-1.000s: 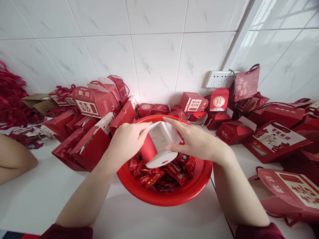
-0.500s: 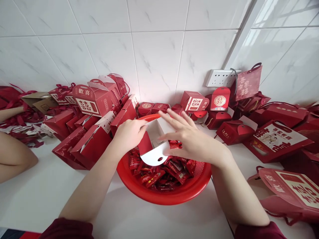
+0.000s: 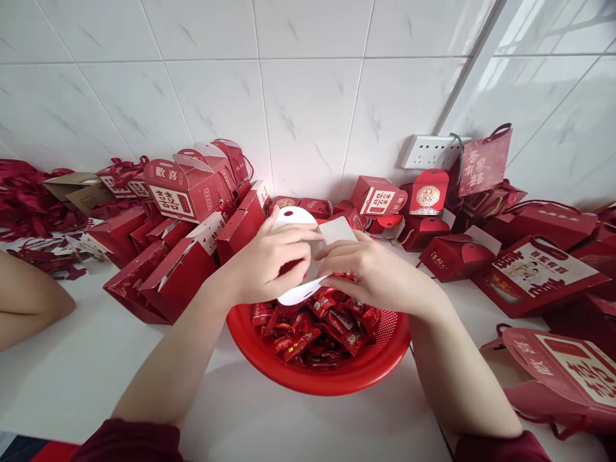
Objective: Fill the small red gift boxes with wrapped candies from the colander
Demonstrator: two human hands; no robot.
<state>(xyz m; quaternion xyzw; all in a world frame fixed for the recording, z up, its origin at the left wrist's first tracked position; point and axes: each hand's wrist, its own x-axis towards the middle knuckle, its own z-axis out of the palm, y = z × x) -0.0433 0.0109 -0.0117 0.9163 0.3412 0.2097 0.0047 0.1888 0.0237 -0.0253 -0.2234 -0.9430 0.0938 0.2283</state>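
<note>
A small open gift box (image 3: 339, 231), white inside with rounded white flaps that have slots, is held over the basket. My left hand (image 3: 269, 262) grips its left side, the fingers curled over the edge and partly hiding the opening. From the right, my right hand (image 3: 368, 268) closes on the box's near and right walls with bent fingers. Below lies a red plastic basket (image 3: 317, 386) with many red-wrapped candies (image 3: 332, 324) in it. How deep the fingers reach inside the box cannot be seen.
Red gift boxes (image 3: 180, 192) stand crowded on the left, with ribbons (image 3: 24, 199) behind them. More red boxes (image 3: 450, 255) line the right side and the tiled wall. A power strip (image 3: 430, 152) is at the wall. Another person's arm (image 3: 33, 298) rests at far left.
My left hand has shifted its hold over the box's opening, and a second white flap now stands up behind. My right hand's spread fingers have closed in on the box. The other person's forearm at far left has withdrawn.
</note>
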